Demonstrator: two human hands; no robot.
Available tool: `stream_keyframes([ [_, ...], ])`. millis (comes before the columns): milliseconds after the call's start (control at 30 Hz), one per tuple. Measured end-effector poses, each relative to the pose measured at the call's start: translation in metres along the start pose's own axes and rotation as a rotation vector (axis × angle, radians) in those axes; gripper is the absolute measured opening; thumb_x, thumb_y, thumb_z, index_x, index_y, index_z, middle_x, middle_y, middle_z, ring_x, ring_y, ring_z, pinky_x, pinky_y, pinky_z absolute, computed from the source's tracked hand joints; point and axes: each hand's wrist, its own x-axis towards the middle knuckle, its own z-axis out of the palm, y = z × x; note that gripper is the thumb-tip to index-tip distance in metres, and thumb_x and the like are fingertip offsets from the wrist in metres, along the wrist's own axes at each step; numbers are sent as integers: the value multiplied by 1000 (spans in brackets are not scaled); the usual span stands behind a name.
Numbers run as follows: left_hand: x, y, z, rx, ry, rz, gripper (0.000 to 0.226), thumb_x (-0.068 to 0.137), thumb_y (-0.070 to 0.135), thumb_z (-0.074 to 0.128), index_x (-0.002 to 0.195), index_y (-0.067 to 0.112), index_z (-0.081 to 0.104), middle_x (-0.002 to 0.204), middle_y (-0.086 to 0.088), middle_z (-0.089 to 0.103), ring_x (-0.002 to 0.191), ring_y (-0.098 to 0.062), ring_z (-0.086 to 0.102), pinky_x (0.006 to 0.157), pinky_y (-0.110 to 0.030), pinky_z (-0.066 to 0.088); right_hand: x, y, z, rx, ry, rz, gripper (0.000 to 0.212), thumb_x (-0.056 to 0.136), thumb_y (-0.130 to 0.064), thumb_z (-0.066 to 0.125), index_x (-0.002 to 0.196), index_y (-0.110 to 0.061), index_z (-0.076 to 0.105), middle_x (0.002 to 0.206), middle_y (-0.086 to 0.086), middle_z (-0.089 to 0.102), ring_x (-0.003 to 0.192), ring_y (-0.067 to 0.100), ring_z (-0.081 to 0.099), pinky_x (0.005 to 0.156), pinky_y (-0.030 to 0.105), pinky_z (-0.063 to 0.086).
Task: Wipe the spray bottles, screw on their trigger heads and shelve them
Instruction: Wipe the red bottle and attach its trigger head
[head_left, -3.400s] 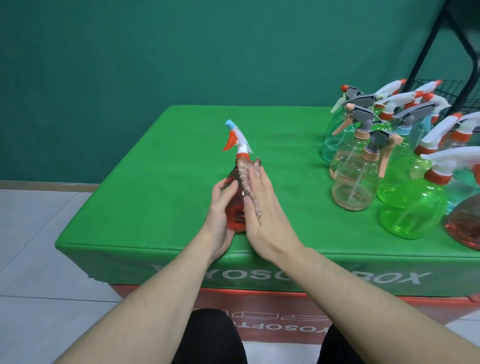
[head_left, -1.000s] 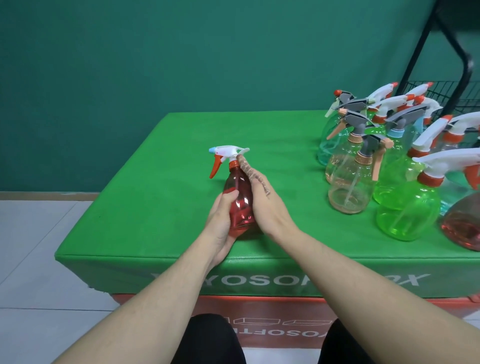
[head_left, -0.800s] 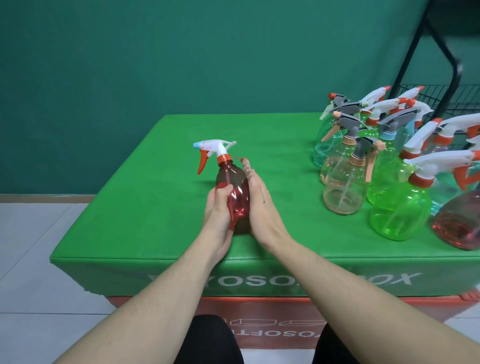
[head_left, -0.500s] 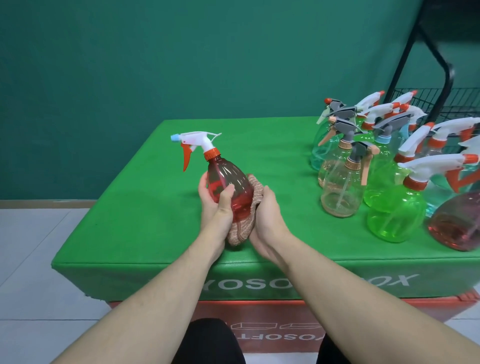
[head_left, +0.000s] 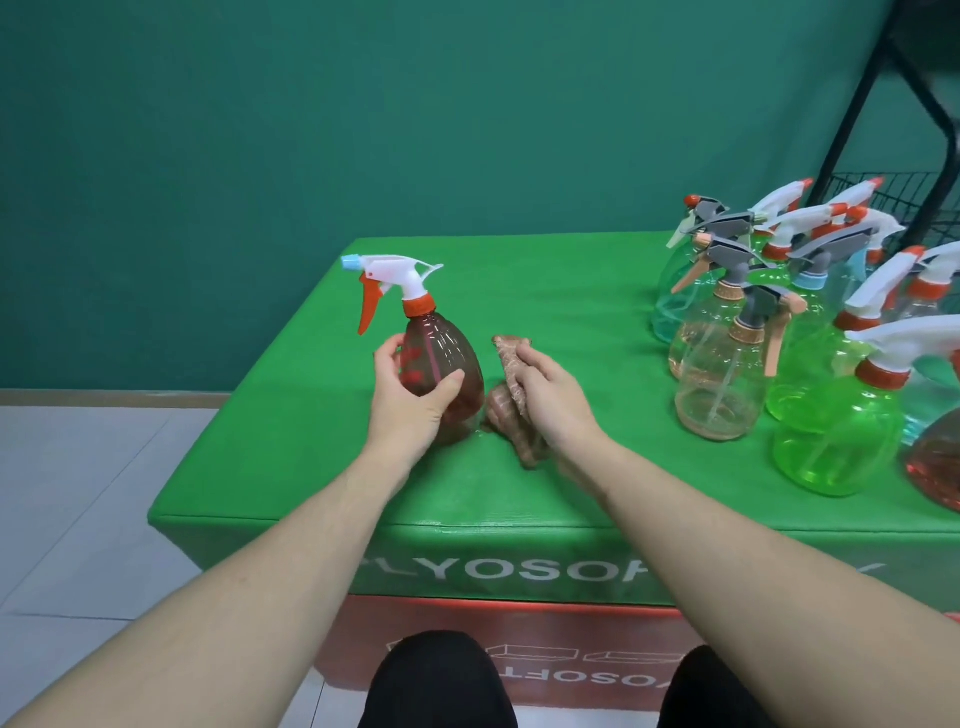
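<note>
Near the front edge of the green table (head_left: 545, 270), the left hand (head_left: 410, 400) grips a red bottle (head_left: 441, 374) round its belly, fingers on the far side and thumb across the near side. That bottle stands upright or close to it; whether its base rests on the table or hangs just above is hard to tell. Its white trigger head (head_left: 395, 275), with an orange lever and orange collar, sits on the neck and points away from the cloth. Just beside the red bottle, on the side toward the other bottles, the right hand (head_left: 550, 400) has its fingers curled round a brownish cloth (head_left: 511, 400), which is bunched and hangs down to the table. Cloth and red bottle look close together but apart, or barely touching.

Well away from the red bottle, a cluster of bottles (head_left: 779, 338) in clear, green, blue and red stands on the far side of the table, each with a trigger head on. Beyond them a black wire rack (head_left: 904, 192) shows at the frame edge.

Judging by this, the red bottle has its head fitted and the wiping looks finished or nearly so; shelving it is still to come. Whether the clustered bottles are wiped cannot be told, and none is seen on the rack.
</note>
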Motion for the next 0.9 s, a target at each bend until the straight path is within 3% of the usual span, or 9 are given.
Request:
stream_keyframes([
  [67,-2,3,-1,15,-15,2,67,87,9,80,133,31,36,129,3,58,109,-9,60,92,-16,41,9,6,-3,-280,-5,-142,40,102,-22,55,141,-17,58,141,4,60,115,11,56,104,19,39],
  [133,-5,6,0,22,-40,12,67,87,9,81,132,31,36,131,2,58,113,-11,60,92,-15,41,13,17,-6,-566,-41,-209,41,101,-30,58,139,-16,59,142,12,57,129,21,53,108,23,36],
  [200,-9,9,4,23,-64,20,68,86,11,82,131,31,36,131,2,59,114,-11,61,96,-18,43,8,23,-12,-753,-57,-194,50,97,-34,61,145,-19,55,153,16,44,145,28,36,117,29,26],
  [267,-15,13,11,17,-80,25,68,85,11,83,131,32,36,131,2,59,113,-10,62,95,-17,45,-1,23,-22,-768,-69,-209,60,92,-34,66,149,-22,49,159,14,35,149,25,28,121,31,20],
  [533,-59,37,65,5,-247,21,72,83,14,85,132,32,36,120,13,60,104,5,61,103,-26,47,-52,18,-96,-690,65,-237,54,92,-17,60,145,-20,52,144,4,53,133,16,48,117,33,33],
  [633,-80,44,95,24,-308,6,75,81,18,88,131,35,35,123,7,61,109,-4,62,107,-32,46,-73,19,-133,-658,136,-220,53,93,-16,59,145,-19,51,137,2,58,116,13,57,105,28,42],
  [733,-100,50,123,40,-381,-20,75,82,18,87,131,34,33,109,21,55,104,0,59,103,-30,43,-92,24,-164,-643,175,-191,52,95,-16,57,146,-21,49,127,-4,60,94,8,59,84,22,42],
  [833,-113,52,143,57,-418,-48,78,81,21,88,133,34,33,118,11,56,114,-11,56,107,-34,43,-105,29,-192,-636,193,-179,47,97,-17,55,144,-22,50,113,-8,62,81,-1,57,66,11,39],
  [900,-118,52,154,74,-440,-63,77,81,21,88,135,32,35,120,8,56,113,-12,56,107,-34,43,-112,31,-207,-638,204,-174,41,98,-18,53,139,-23,55,106,-6,66,77,5,61,60,12,41],
])
